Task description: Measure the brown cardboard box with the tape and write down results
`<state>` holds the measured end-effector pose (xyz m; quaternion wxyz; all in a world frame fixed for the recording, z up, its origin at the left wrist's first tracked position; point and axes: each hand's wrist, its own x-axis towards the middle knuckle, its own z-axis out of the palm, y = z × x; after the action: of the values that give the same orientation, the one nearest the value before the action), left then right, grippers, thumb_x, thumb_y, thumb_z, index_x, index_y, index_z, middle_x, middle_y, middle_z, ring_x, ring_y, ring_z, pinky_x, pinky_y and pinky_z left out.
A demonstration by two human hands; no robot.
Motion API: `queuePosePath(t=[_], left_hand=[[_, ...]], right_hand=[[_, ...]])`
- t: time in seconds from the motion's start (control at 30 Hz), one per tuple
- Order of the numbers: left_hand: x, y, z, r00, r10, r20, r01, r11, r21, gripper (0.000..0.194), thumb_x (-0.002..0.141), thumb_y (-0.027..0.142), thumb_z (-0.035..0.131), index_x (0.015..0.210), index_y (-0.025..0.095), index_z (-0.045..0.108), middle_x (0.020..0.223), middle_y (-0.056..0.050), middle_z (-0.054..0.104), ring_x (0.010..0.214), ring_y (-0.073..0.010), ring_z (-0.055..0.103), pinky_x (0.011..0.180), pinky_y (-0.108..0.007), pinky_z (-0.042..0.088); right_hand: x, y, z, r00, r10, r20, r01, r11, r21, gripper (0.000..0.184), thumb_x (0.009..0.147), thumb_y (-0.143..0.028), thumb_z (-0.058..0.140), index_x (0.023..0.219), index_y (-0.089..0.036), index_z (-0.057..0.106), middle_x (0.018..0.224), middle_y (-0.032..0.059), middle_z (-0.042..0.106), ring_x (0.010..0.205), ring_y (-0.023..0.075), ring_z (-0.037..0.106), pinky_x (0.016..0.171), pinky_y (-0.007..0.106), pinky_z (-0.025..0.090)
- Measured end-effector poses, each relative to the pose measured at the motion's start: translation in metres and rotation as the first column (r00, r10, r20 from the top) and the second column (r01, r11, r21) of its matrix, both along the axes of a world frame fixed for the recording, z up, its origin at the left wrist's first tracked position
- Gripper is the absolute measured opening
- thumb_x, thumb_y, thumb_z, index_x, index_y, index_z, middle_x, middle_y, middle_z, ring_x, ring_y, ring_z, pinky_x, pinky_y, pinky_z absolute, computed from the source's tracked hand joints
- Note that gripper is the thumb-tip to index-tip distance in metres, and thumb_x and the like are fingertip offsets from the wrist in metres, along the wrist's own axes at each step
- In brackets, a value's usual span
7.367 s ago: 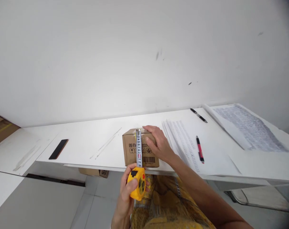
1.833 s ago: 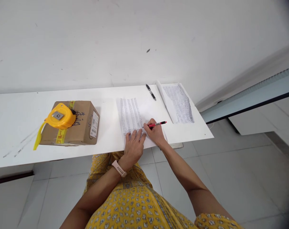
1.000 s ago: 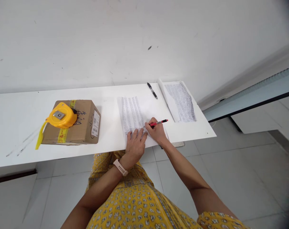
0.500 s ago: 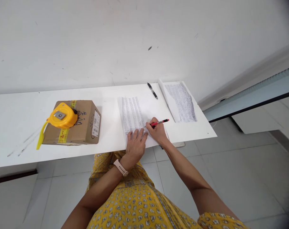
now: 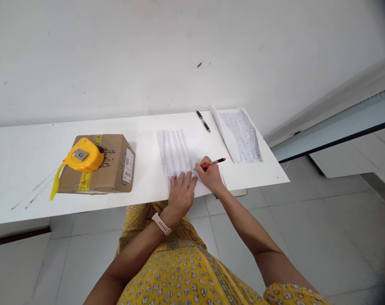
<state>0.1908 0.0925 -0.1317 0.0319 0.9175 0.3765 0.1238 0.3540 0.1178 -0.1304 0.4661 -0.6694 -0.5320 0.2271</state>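
Nearest to us we see a pale watch (image 5: pixel 161 223) on the left arm (image 5: pixel 132 250); past it the left hand (image 5: pixel 182 194) lies palm down, fingers a little spread, on the lower part of a written sheet (image 5: pixel 176 148) by the front edge of the white surface (image 5: pixel 144 161); we judge that if this press went slack, or the sheet were nudged at that edge, it could skew and the writing run crooked; just beside it the right hand (image 5: pixel 210 174) pinches a red pen (image 5: pixel 215 162), tilted, its tip low by the foot of the columns, though we cannot tell whether it touches the sheet; with the two hands so close, the tip could run into the left hand, and the side of the right hand could smear wet ink if it dragged; to the left of the sheet, apart from it, we have a taped box (image 5: pixel 105 178), a yellow tape measure (image 5: pixel 88 159) lying on its top with a strap (image 5: pixel 55 184) hanging past the left side; a passing arm catching that strap could, we think, pull the tape measure off; farther back lies a black pen (image 5: pixel 203 121), which a jolt could set rolling, and beside it more papers (image 5: pixel 241 137) near the wall (image 5: pixel 116 63)
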Motion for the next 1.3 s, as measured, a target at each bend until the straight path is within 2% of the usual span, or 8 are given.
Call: queuePosePath(t=[0.83, 0.97, 1.07, 1.17, 1.23, 1.3], left_hand=[[0.000, 0.001, 0.000, 1.000, 0.000, 0.006, 0.001, 1.000, -0.008, 0.046, 0.092, 0.013, 0.045, 0.137, 0.018, 0.054, 0.147, -0.012, 0.052, 0.129, -0.0338, 0.047, 0.105, -0.056, 0.035], [0.003, 0.000, 0.000, 0.999, 0.000, 0.033, 0.001, 0.998, -0.056, 0.047, 0.090, 0.011, 0.047, 0.136, 0.017, 0.055, 0.147, -0.012, 0.052, 0.129, -0.0347, 0.047, 0.106, -0.058, 0.035], [-0.006, -0.004, 0.018, 0.991, 0.019, 0.131, -0.003, 0.992, -0.123, 0.043, 0.087, 0.008, 0.048, 0.127, 0.017, 0.060, 0.142, -0.011, 0.056, 0.129, -0.0319, 0.047, 0.107, -0.054, 0.038], [-0.036, -0.004, 0.061, 0.941, 0.047, 0.334, -0.029, 0.998, -0.059, 0.039, 0.088, 0.008, 0.047, 0.123, 0.019, 0.060, 0.140, -0.011, 0.057, 0.132, -0.0269, 0.045, 0.107, -0.047, 0.041], [-0.067, 0.000, 0.096, 0.876, 0.096, 0.473, -0.145, 0.987, 0.067, 0.035, 0.091, 0.011, 0.047, 0.123, 0.021, 0.059, 0.138, -0.011, 0.058, 0.132, -0.0254, 0.045, 0.108, -0.046, 0.041], [-0.103, 0.010, 0.126, 0.815, 0.187, 0.549, -0.340, 0.921, 0.192, 0.033, 0.092, 0.015, 0.049, 0.123, 0.023, 0.058, 0.134, -0.011, 0.059, 0.129, -0.0263, 0.048, 0.108, -0.049, 0.039]], right_hand=[[0.002, 0.001, -0.003, 0.999, -0.024, 0.028, 0.024, 1.000, 0.004, 0.026, 0.083, -0.031, 0.054, 0.065, -0.025, 0.036, 0.054, -0.0069, 0.037, 0.052, 0.0125, 0.037, 0.053, 0.027, 0.032], [0.000, 0.000, 0.001, 0.997, -0.071, 0.041, 0.068, 0.995, 0.078, 0.025, 0.087, -0.032, 0.053, 0.069, -0.024, 0.038, 0.058, -0.0059, 0.040, 0.054, 0.0131, 0.040, 0.055, 0.028, 0.035], [0.000, -0.003, 0.002, 0.986, -0.083, 0.142, 0.054, 0.979, 0.197, 0.013, 0.092, -0.031, 0.049, 0.083, -0.023, 0.051, 0.075, 0.0008, 0.054, 0.070, 0.0172, 0.052, 0.066, 0.031, 0.044], [0.001, -0.005, -0.004, 0.920, -0.027, 0.390, -0.066, 0.973, 0.223, 0.017, 0.091, -0.023, 0.046, 0.101, -0.022, 0.060, 0.095, 0.0088, 0.060, 0.092, 0.0239, 0.055, 0.078, 0.037, 0.046], [0.000, -0.004, -0.012, 0.849, 0.002, 0.528, -0.097, 0.984, 0.152, 0.029, 0.087, -0.015, 0.044, 0.109, -0.022, 0.062, 0.098, 0.0108, 0.061, 0.091, 0.0258, 0.054, 0.078, 0.039, 0.046], [-0.002, -0.002, -0.019, 0.799, -0.019, 0.601, -0.068, 0.990, 0.123, 0.042, 0.084, -0.008, 0.040, 0.117, -0.022, 0.062, 0.098, 0.0115, 0.062, 0.089, 0.0263, 0.055, 0.079, 0.041, 0.045]])
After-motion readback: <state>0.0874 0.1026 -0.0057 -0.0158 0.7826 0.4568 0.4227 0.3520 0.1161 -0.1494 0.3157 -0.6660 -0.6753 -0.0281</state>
